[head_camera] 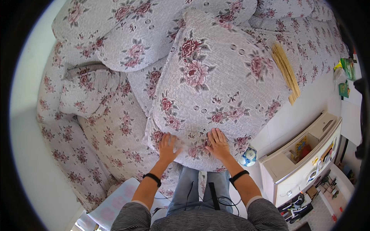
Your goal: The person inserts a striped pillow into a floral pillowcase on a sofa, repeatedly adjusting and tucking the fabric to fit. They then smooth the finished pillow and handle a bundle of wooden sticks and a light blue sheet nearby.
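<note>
A large floral-covered cushion (214, 86) in grey fabric with dark red and pink flowers lies in front of me, its near edge by my thighs. My left hand (168, 147) rests flat on its near left part, fingers spread. On the near middle of the same cushion lies my right hand (218, 143), palm down, with the fingers slightly apart. Neither hand grasps anything. Both forearms wear black bands. Around the cushion stretches a sofa (115, 132) with matching fabric.
Matching back cushions (136, 49) and a small bunched cushion (86, 89) lie on the sofa. A bundle of yellowish strips (286, 72) rests right of the large cushion. A blue and white ball (248, 156) sits on the floor by a white cabinet (300, 161). Thin cables hang at my waist.
</note>
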The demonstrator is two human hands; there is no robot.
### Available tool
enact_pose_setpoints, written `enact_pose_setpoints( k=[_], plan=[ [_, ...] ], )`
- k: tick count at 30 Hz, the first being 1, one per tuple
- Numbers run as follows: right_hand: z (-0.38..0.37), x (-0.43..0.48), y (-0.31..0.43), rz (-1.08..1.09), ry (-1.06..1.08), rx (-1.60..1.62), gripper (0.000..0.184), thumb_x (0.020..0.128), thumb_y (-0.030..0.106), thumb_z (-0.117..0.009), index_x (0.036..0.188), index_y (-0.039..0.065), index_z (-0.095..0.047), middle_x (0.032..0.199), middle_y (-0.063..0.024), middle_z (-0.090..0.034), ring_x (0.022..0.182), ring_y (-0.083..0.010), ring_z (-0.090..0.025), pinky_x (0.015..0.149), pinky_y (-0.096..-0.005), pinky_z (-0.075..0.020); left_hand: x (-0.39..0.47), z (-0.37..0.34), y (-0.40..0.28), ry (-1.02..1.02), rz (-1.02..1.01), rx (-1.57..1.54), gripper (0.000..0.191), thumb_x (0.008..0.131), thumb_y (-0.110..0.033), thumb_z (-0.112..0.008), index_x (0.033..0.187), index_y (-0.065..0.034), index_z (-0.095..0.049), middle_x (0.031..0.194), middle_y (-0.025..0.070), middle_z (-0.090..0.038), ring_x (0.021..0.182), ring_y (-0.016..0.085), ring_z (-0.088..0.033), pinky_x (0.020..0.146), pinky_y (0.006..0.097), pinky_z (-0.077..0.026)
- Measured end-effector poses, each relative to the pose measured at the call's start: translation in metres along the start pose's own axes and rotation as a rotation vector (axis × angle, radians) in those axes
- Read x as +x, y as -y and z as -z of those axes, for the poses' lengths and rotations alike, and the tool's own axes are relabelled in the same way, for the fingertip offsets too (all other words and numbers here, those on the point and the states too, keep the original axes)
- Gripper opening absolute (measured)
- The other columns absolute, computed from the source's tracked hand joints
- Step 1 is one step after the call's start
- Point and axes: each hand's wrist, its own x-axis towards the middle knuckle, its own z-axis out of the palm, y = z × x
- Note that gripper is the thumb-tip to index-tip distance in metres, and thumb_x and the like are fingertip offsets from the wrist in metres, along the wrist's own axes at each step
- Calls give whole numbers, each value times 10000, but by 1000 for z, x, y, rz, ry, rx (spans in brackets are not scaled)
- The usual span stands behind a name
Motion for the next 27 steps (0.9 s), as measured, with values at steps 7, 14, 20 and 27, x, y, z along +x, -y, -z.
enact_pose_setpoints(
  k=[7, 14, 20, 27],
  plan=[
    [211, 152, -42, 32, -670, 64, 603, 976, 319, -528, 1486, 32, -382, 1541, -216, -347, 1434, -432, -290, 1141, -527, -274, 234, 180, -92, -542, -346, -65, 641, 967, -353, -566, 1488, -33, -374, 1565, 267, -272, 1438, 468, -251, 1155, 560, -225],
    [141, 205, -87, -192, -425, -124, 727, 968, 415, -515, 1466, -84, -337, 1557, -252, -303, 1470, -403, -233, 1194, -499, -189, 294, 83, -149, -340, -367, 172, 743, 959, -518, -493, 1513, -50, -335, 1598, 222, -228, 1483, 431, -170, 1160, 645, -103],
    [119, 282, -170, -189, -356, -156, 749, 977, 452, -482, 1477, -80, -316, 1570, -248, -275, 1492, -361, -188, 1215, -489, -134, 389, 62, -117, -212, -347, 279, 778, 962, -573, -458, 1510, -34, -339, 1607, 221, -197, 1492, 426, -121, 1157, 646, -82],
    [119, 204, -99, -306, -360, -112, 779, 949, 462, -526, 1477, -73, -320, 1586, -245, -235, 1489, -364, -191, 1217, -481, -129, 283, 71, -143, -147, -277, 240, 874, 919, -641, -478, 1529, -38, -312, 1616, 230, -165, 1501, 421, -85, 1157, 648, -47]
  ],
)
